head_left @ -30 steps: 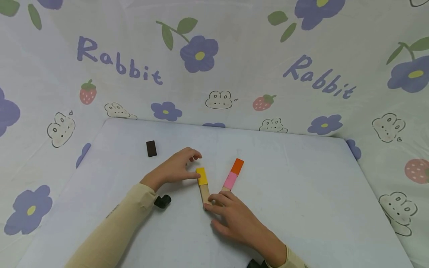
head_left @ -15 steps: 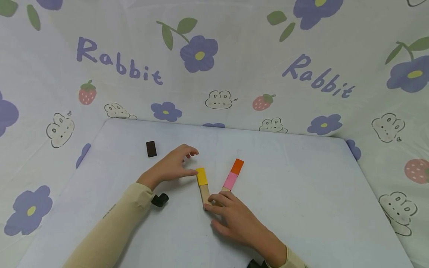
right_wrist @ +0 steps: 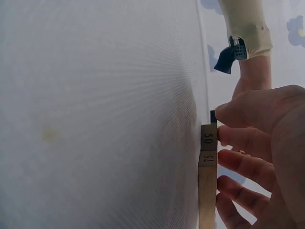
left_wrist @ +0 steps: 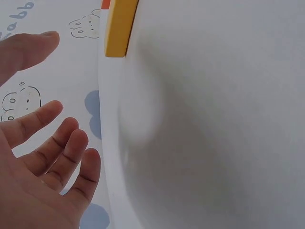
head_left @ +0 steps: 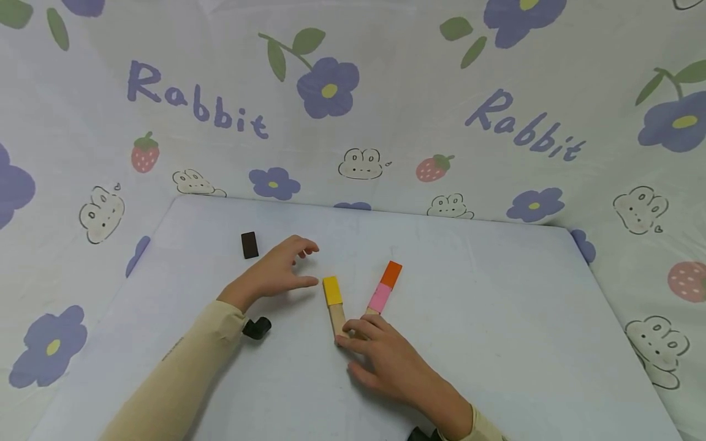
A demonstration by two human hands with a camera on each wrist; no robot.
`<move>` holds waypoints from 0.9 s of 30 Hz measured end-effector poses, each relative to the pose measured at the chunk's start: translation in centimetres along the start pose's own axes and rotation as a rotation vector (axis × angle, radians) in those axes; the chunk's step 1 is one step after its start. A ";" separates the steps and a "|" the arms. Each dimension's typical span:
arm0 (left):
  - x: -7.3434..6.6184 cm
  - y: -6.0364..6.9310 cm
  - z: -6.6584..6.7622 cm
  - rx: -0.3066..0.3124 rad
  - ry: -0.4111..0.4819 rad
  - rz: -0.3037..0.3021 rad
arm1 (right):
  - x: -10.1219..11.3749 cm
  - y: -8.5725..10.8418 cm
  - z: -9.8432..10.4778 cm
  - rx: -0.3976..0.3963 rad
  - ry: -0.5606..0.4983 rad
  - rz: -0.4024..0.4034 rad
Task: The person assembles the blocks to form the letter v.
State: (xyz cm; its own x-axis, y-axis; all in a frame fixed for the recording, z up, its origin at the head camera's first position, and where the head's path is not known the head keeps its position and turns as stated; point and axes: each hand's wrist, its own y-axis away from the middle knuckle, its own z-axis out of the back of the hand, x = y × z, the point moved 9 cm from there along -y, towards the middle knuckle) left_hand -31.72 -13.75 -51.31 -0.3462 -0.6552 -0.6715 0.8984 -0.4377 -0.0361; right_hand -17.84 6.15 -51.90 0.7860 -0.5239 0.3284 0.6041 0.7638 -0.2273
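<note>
My left hand [head_left: 274, 266] is held off to the left of a yellow block [head_left: 333, 290], fingers spread and nothing in them. The left wrist view shows a gap between those fingers and the yellow block [left_wrist: 121, 29]. Below the yellow block, a plain wooden block [head_left: 338, 321] continues the slanted row. Fingertips of my right hand [head_left: 388, 358] rest on the near end, where two rows meet in a V. The other row has a pink block [head_left: 379, 298] and an orange block [head_left: 391, 274]. Dark digits mark the wooden block ends [right_wrist: 208, 137] in the right wrist view.
A dark brown block [head_left: 250, 245] lies alone at the back left of the white tabletop [head_left: 496, 306]. Patterned cloth [head_left: 397, 122] rises behind the table. Black wrist cameras are strapped on, the left one [head_left: 257, 328] hanging below the cuff.
My left hand has drawn back to the left, its thumb leaving the yellow block. My right hand and the blocks stay where they were.
</note>
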 end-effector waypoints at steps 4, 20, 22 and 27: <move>0.4 0.3 0.3 -0.010 0.000 0.013 | -0.1 0.0 -0.1 0.008 0.005 -0.005; 2.3 1.5 2.0 -0.044 -0.012 0.033 | 0.1 0.0 0.2 0.006 -0.013 -0.012; 2.5 1.7 2.3 -0.043 -0.010 0.037 | 0.1 0.0 0.2 0.004 -0.012 -0.011; 3.5 2.1 3.1 -0.049 -0.006 0.062 | 0.1 0.0 0.3 -0.002 -0.015 -0.007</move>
State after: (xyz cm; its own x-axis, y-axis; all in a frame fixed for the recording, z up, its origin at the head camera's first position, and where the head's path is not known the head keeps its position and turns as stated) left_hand -31.82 -18.84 -51.45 -0.2911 -0.6841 -0.6688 0.9302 -0.3658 -0.0307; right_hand -17.76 6.20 -51.60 0.7799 -0.5233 0.3434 0.6096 0.7595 -0.2271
